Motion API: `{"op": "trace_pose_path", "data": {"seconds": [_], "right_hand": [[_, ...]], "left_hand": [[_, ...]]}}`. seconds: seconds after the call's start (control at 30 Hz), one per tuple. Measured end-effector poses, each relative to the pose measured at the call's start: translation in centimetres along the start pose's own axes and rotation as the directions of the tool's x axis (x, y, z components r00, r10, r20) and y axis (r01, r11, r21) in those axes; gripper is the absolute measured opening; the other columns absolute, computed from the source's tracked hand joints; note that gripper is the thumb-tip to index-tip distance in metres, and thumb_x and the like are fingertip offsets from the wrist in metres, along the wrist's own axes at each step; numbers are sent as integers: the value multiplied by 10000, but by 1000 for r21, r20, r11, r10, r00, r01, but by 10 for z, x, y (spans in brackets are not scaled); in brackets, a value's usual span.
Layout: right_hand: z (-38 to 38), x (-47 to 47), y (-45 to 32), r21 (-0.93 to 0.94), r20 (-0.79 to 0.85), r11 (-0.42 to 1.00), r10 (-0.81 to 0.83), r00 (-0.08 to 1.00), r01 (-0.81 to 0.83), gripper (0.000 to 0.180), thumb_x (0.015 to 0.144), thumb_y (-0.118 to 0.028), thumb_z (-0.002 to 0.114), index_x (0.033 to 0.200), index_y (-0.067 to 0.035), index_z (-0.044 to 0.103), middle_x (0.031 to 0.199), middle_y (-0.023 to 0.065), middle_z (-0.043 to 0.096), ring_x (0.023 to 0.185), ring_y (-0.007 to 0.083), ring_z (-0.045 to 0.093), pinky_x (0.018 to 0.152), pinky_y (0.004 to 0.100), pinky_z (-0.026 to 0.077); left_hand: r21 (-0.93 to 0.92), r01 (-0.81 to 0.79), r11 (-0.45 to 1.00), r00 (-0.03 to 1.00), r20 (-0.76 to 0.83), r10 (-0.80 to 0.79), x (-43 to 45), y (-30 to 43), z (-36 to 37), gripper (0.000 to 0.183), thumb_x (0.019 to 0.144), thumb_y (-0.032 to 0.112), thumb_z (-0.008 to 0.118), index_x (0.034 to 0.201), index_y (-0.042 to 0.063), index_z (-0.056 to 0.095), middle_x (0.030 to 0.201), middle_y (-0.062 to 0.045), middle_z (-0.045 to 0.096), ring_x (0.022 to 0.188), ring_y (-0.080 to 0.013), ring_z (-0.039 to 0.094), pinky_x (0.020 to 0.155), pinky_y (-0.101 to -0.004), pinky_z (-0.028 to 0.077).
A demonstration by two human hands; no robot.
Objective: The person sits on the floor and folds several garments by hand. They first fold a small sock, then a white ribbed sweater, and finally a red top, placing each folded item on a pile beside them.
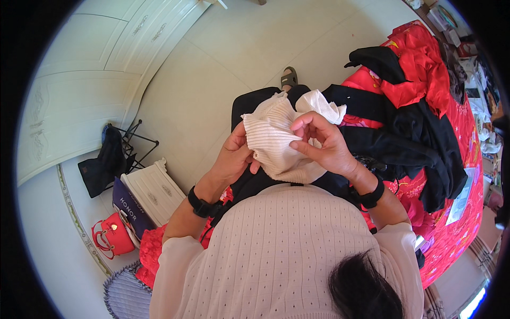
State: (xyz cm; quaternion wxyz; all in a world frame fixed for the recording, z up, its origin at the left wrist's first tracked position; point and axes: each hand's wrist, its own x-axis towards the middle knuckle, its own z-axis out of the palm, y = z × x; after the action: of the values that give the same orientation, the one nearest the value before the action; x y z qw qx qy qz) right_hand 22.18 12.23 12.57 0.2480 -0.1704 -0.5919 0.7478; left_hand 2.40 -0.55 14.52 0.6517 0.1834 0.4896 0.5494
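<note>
A cream ribbed knit garment [269, 135] lies bunched over my lap, with one part of it spread towards the right knee. My left hand [239, 149] grips its left edge, the fingers partly behind the cloth. Over the right side of the knit, my right hand [318, 141] is bent with thumb and index finger close to the fabric; whether they pinch it is not clear. Black trousers [251, 105] cover my legs beneath the garment.
Black clothes [410, 147] and a shiny red cloth [424, 67] lie on the red patterned bedspread [464, 147] at right. At left stand a white cabinet [153, 191], a dark blue HONOR bag [129, 207], a red handbag [115, 237] and a folding chair [135, 139].
</note>
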Motion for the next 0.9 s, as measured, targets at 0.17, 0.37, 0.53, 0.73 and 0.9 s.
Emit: {"op": "trace_pose_path", "data": {"seconds": [0.17, 0.37, 0.53, 0.73, 0.9], "right_hand": [[0, 0, -5, -31, 15, 999, -13, 1000, 13, 223, 862, 2, 665, 1065, -56, 592, 854, -29, 517, 753, 40, 484, 684, 195, 425], [-2, 0, -9, -51, 34, 999, 11, 999, -9, 198, 857, -15, 673, 1048, -45, 630, 867, -17, 545, 748, 52, 492, 679, 205, 425], [0, 0, -10, -56, 40, 998, 17, 999, -15, 170, 858, -27, 673, 1025, -49, 646, 847, -18, 560, 730, 52, 493, 671, 208, 423], [1, 0, -6, -28, 39, 1000, 14, 999, -12, 139, 877, -54, 666, 1015, -54, 650, 842, -22, 561, 732, 47, 494, 669, 209, 422], [-3, -2, 1, 98, 38, 990, 97, 995, -100, 119, 917, -105, 646, 1020, -46, 636, 884, -35, 563, 797, 34, 506, 717, 203, 434]], "left_hand": [[-30, 41, 999, 999, -1, -41, 0, 0, -1, 346, 973, 105, 504, 1315, 136, 460, 952, -69, 661, 568, -134, 600, 455, -247, 476], [-5, 122, 993, 992, 15, -122, 1, 7, 2, 349, 975, 165, 512, 1309, 76, 460, 951, -90, 671, 665, -176, 647, 569, -302, 528], [-111, 131, 985, 974, 199, -107, 2, 15, 7, 399, 960, 264, 560, 1272, 23, 495, 1001, -85, 668, 827, -171, 648, 757, -329, 534], [328, 24, 944, 998, 52, -43, -1, 11, 18, 337, 953, 273, 596, 1181, 25, 577, 1007, -47, 662, 860, -120, 627, 738, -278, 525], [345, 30, 938, 999, 9, -35, 3, 14, 22, 259, 963, 245, 582, 1096, 27, 624, 918, -25, 660, 733, -90, 601, 597, -228, 496]]}}
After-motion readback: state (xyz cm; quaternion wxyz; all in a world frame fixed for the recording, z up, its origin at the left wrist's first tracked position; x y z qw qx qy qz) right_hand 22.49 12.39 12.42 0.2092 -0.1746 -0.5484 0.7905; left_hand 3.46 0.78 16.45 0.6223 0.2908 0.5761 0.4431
